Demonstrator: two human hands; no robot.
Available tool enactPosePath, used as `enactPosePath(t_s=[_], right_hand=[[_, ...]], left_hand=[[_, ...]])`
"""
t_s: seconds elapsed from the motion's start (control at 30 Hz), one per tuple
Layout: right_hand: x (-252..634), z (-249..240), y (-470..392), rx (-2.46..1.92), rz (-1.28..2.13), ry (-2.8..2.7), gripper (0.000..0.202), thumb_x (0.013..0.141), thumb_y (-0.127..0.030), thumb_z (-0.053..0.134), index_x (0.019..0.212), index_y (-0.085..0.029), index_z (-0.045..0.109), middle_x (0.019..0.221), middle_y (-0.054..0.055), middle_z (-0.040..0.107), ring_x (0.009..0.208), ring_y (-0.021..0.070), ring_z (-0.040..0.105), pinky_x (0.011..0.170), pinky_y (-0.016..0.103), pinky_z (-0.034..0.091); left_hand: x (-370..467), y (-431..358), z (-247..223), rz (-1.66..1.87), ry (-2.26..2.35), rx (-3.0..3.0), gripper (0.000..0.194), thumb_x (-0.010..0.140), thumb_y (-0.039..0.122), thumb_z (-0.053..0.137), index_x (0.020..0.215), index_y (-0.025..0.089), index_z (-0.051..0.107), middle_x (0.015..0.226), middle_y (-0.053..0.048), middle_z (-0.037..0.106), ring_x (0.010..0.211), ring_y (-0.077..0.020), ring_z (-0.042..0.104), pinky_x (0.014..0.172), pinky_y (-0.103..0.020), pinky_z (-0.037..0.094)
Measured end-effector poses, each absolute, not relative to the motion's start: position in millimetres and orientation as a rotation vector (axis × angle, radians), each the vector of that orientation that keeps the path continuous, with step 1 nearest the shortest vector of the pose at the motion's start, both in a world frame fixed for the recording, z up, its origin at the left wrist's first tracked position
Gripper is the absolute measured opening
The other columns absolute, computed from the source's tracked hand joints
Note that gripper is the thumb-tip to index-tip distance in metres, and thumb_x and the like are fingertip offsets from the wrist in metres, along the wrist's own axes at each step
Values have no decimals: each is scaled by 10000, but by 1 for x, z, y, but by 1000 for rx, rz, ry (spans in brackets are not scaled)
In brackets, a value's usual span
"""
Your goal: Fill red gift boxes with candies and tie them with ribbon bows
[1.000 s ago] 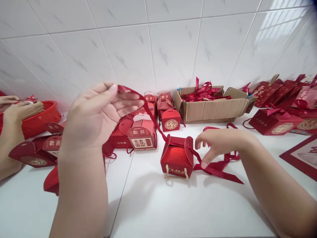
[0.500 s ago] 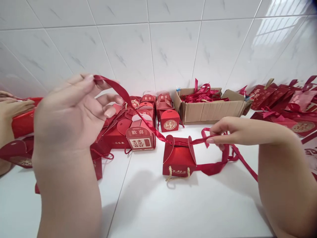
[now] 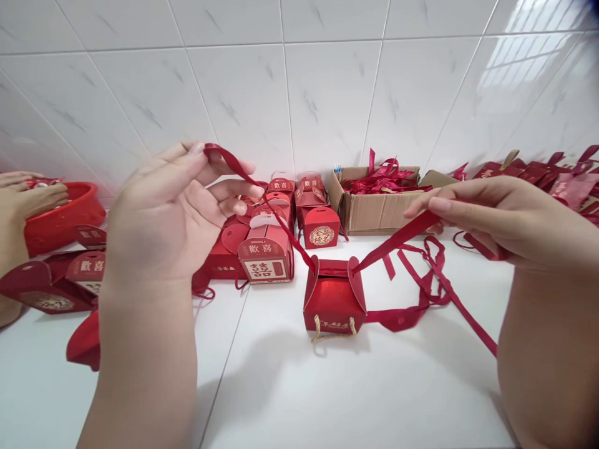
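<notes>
A small red gift box (image 3: 334, 304) with a gold cord handle stands on the white table in front of me. A dark red ribbon (image 3: 397, 240) runs through the holes in its two raised side flaps. My left hand (image 3: 173, 199) pinches one end of that ribbon up at the left, its other fingers loosely curled. On the right, my right hand (image 3: 477, 215) pinches the ribbon's other side between thumb and fingers. Both stretches slope down to the box. More loose red ribbon (image 3: 430, 280) lies on the table behind and right of the box.
Several folded red boxes (image 3: 264, 262) stand together at the back. A cardboard carton (image 3: 379, 212) holds tangled ribbons. Red packages (image 3: 498, 165) line the right side. At the left, another person's hands (image 3: 35, 202) are over a red basin (image 3: 65, 221), near more boxes (image 3: 51, 287).
My right hand has moved right and up, drawing ribbon out of the box's right flap. My left hand has shifted right and in. The box moved slightly left.
</notes>
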State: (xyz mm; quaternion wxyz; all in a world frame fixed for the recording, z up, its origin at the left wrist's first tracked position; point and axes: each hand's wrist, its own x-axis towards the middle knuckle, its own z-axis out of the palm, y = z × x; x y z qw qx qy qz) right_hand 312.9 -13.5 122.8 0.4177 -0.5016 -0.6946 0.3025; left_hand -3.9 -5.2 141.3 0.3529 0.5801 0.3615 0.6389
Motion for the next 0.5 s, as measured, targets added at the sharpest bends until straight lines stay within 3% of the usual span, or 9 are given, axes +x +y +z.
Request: enactPosePath(t_s=[0.1, 0.27, 0.37, 0.5], right_hand=[[307, 121, -9, -1122, 951, -1718, 335, 776, -512, 647, 941, -238, 745, 686, 37, 662, 577, 141, 589, 484, 265, 442], [297, 112, 2, -868, 1078, -1648, 253, 812, -470, 632, 813, -246, 749, 853, 50, 728, 649, 157, 634, 631, 301, 529], [292, 109, 4, -761, 1062, -1699, 518, 769, -709, 516, 857, -253, 746, 921, 72, 729, 743, 200, 664, 735, 350, 542], [290, 112, 0, -760, 1020, -1789, 906, 657, -910, 224, 1016, -247, 727, 1116, 106, 688, 1098, 286, 607, 906, 388, 495]], left_hand=[[0, -9, 142, 1677, 944, 1488, 96, 732, 342, 661, 667, 391, 610, 816, 33, 723, 1173, -312, 543, 828, -501, 535], [10, -16, 145, 1658, 929, 1476, 69, 739, 389, 681, 685, 355, 657, 853, 18, 730, 1192, -329, 543, 911, -524, 520], [15, -18, 144, 1656, 846, 1541, 81, 725, 396, 710, 739, 318, 695, 918, -1, 733, 1153, -326, 578, 905, -512, 543], [21, -21, 138, 1791, 747, 1687, 163, 694, 127, 724, 819, 230, 710, 897, -29, 741, 942, -249, 683, 869, -418, 584]])
